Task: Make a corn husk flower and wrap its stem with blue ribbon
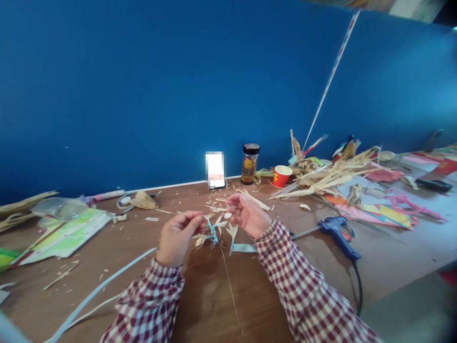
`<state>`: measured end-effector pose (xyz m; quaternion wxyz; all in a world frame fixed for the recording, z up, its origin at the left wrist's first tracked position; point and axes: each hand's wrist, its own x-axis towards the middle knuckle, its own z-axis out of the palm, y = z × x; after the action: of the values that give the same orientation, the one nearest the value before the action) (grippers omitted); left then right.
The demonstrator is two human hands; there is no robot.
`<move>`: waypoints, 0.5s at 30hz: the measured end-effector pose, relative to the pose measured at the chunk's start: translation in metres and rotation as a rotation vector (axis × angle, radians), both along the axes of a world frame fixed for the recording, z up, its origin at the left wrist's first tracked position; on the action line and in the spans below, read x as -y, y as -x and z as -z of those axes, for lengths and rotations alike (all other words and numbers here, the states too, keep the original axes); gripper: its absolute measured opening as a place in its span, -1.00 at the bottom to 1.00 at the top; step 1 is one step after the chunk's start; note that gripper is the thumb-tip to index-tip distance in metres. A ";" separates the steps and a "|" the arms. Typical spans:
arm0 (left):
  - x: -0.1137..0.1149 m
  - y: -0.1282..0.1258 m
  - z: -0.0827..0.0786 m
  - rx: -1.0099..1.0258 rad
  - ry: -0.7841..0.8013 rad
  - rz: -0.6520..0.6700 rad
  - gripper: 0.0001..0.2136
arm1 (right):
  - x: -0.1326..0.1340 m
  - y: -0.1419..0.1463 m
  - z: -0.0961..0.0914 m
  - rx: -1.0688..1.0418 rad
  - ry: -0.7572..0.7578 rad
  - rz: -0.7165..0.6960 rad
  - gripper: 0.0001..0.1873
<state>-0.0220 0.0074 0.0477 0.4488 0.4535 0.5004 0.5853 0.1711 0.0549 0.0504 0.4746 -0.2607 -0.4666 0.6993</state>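
Observation:
My left hand is closed in a pinch, thumb against forefinger. What sits between those fingertips is too small to make out. Just right of them is a small spray of pale corn husk petals with a stem wrapped in light blue tape; I cannot tell if the fingers touch it. My right hand is raised, palm toward the left, fingers loosely curled and apart, with nothing visible in it. Below it lie another husk piece and a strip of light blue tape, partly behind the sleeve.
A blue glue gun lies right of my right forearm. Behind stand a lit phone, a jar of amber drink and a red paper cup. Dried husks are heaped right. A pale blue cable crosses the left front.

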 end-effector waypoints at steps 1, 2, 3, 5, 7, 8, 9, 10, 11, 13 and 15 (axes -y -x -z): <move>-0.002 0.007 -0.001 -0.059 -0.041 -0.086 -0.73 | -0.002 -0.001 0.002 0.130 -0.056 0.107 -0.71; -0.004 0.013 -0.001 -0.147 -0.083 -0.175 -0.72 | -0.005 -0.002 0.004 0.298 -0.137 0.233 -0.70; -0.006 0.019 -0.001 -0.256 -0.120 -0.246 -0.70 | -0.007 -0.003 0.007 0.482 -0.238 0.372 -0.69; -0.008 0.028 0.000 -0.559 -0.156 -0.385 -0.67 | -0.010 -0.005 0.013 0.808 -0.446 0.616 -0.66; -0.009 0.032 0.002 -0.856 -0.141 -0.488 -0.67 | -0.011 -0.006 0.019 0.986 -0.572 0.728 -0.60; -0.009 0.032 0.002 -0.961 -0.130 -0.501 -0.64 | -0.012 -0.006 0.021 1.025 -0.600 0.739 -0.58; -0.008 0.031 0.003 -1.024 -0.124 -0.497 -0.58 | -0.011 -0.007 0.022 1.043 -0.621 0.740 -0.56; -0.008 0.030 0.004 -1.049 -0.128 -0.486 -0.49 | -0.011 -0.006 0.022 1.056 -0.649 0.738 -0.55; -0.008 0.028 0.005 -1.045 -0.139 -0.474 -0.40 | -0.011 -0.006 0.022 1.071 -0.681 0.743 -0.55; -0.008 0.026 0.007 -1.013 -0.181 -0.495 -0.33 | -0.009 -0.005 0.022 1.123 -0.743 0.741 -0.56; -0.007 0.025 0.008 -1.034 -0.190 -0.522 -0.47 | -0.009 -0.003 0.022 1.177 -0.763 0.707 -0.57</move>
<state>-0.0470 0.0144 0.0399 -0.0554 0.5801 0.6947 0.4217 0.1745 0.0639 0.0282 0.4005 -0.5401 -0.7388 0.0451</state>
